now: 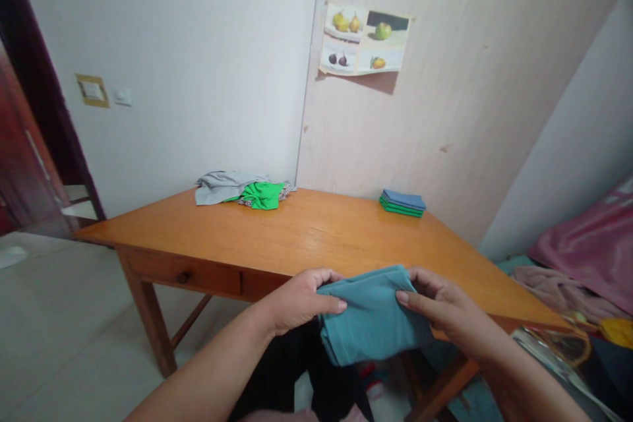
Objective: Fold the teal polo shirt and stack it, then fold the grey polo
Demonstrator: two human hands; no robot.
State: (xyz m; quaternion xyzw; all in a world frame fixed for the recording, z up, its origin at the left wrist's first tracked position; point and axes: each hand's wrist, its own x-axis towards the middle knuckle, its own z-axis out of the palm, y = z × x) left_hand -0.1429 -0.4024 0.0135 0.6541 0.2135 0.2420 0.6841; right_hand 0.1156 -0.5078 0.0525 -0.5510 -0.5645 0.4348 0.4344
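A folded teal cloth (pixel 370 323) is held up between my two hands, just in front of the table's near edge. My left hand (pixel 309 300) grips its upper left corner, thumb on the front and fingers behind. At the upper right edge, my right hand (pixel 438 300) pinches it the same way. The cloth hangs as a neat, layered rectangle, slightly tilted. Toward the back right of the wooden table (pixel 316 231) lies a small stack of folded blue and green cloths (pixel 403 203). A loose heap of grey and green cloths (pixel 247 190) lies at the back left.
The table has a drawer with a round knob (pixel 184 277) on its near side. A wall stands directly behind it, with a fruit picture sheet (pixel 366 39) on it. To the right are pink bedding (pixel 588 244) and assorted items low beside the table.
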